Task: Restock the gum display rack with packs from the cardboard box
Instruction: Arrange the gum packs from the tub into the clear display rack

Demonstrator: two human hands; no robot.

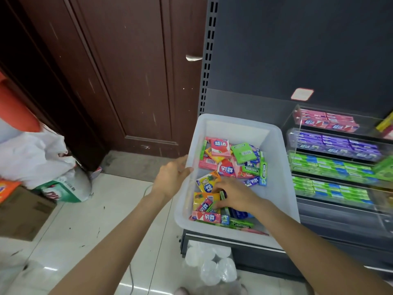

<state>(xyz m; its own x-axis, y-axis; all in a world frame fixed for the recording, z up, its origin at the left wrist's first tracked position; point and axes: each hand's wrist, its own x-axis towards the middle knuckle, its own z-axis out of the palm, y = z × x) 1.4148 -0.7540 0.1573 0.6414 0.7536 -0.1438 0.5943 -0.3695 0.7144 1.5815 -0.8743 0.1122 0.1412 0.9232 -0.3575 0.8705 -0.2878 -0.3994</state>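
A white plastic bin sits on the dark shelf and holds several loose gum packs in pink, yellow, green and blue. My left hand grips the bin's left rim. Inside the bin, my right hand reaches down among the near packs, its fingers curled round a thin green pack. To the right stands the clear tiered gum display rack with rows of pink, purple and green packs.
A brown wooden door stands at the left behind tiled floor. White plastic bags, a green-and-white sack and a cardboard box crowd the left. A bag of white plastic cups lies under the shelf edge.
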